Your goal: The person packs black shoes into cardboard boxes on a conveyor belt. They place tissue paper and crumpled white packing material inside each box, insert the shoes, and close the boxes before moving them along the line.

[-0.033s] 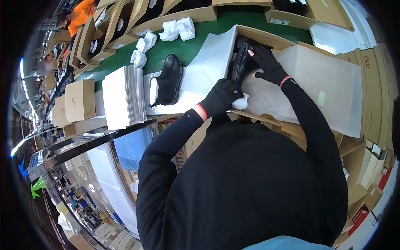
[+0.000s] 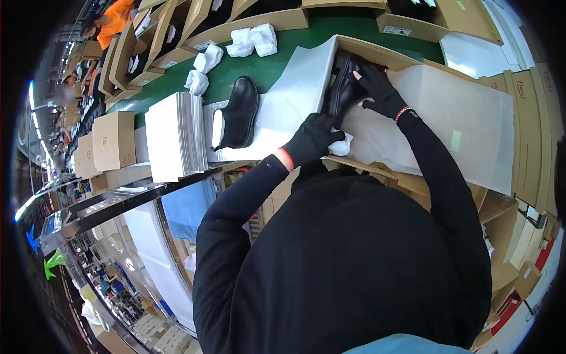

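A black ankle boot [image 2: 348, 88] lies on its side in an open cardboard box [image 2: 377, 54] lined with white tissue paper [image 2: 433, 112]. My left hand [image 2: 315, 138], in a black glove, is closed at the near, shaft end of this boot; its fingertips are partly hidden. Crumpled white paper [image 2: 342, 144] pokes out beside those fingers. Over the boot's upper part rests my gloved right hand [image 2: 382, 94], fingers spread, with bare skin at the index tip and thumb. Left of the box, the other black boot [image 2: 239, 115] lies on white paper.
A stack of white sheets [image 2: 174, 135] stands at the left, beside closed cardboard boxes [image 2: 114, 141]. Wads of white paper [image 2: 252, 41] sit on the green table [image 2: 330, 26]. Open shoe boxes [image 2: 194, 20] line the far side. A person in orange [image 2: 115, 23] is at far left.
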Tool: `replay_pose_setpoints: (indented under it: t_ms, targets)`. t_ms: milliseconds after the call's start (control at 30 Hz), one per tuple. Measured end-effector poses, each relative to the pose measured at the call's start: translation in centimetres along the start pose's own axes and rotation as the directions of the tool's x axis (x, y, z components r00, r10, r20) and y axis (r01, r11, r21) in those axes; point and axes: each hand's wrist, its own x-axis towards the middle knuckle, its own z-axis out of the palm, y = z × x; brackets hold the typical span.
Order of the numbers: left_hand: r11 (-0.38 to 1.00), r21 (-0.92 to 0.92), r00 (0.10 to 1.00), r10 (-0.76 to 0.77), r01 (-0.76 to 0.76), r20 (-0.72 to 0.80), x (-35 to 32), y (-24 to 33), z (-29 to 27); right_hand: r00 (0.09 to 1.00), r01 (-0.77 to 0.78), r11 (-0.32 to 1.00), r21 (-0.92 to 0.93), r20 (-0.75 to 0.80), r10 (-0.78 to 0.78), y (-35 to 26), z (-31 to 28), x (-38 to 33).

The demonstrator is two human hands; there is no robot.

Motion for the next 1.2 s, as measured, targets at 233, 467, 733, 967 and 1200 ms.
replay_pose_setpoints:
  t_ms: [233,467,733,967,1200]
  targets:
    - [0.988,0.067,0.986,-0.142,0.136,0.085,-0.1,-0.5,2.9,0.96,-0.222,0.963,-0.149,0.136,0.243,0.2,2.1,0.2]
    - [0.988,0.142,0.997,-0.048,0.055,-0.054,-0.2,-1.4,4.3,0.967,-0.215,0.957,-0.193,0.093,0.236,-4.7,-4.5,-6.9]
    - [0.981,0.191,0.991,-0.057,0.033,0.123,0.4,-0.3,1.8,0.916,-0.109,0.961,-0.254,0.35,0.197,-6.2,-7.4,-7.3]
    - [0.984,-0.043,0.984,-0.174,0.172,-0.027,-2.1,-1.4,5.5,0.947,0.193,0.954,-0.228,0.297,-0.121,-1.1,-0.5,2.5]
    - [0.985,0.145,0.992,-0.104,0.092,0.075,-1.7,-1.1,3.5,0.973,0.169,0.983,-0.069,0.171,-0.155,0.3,1.6,1.7]
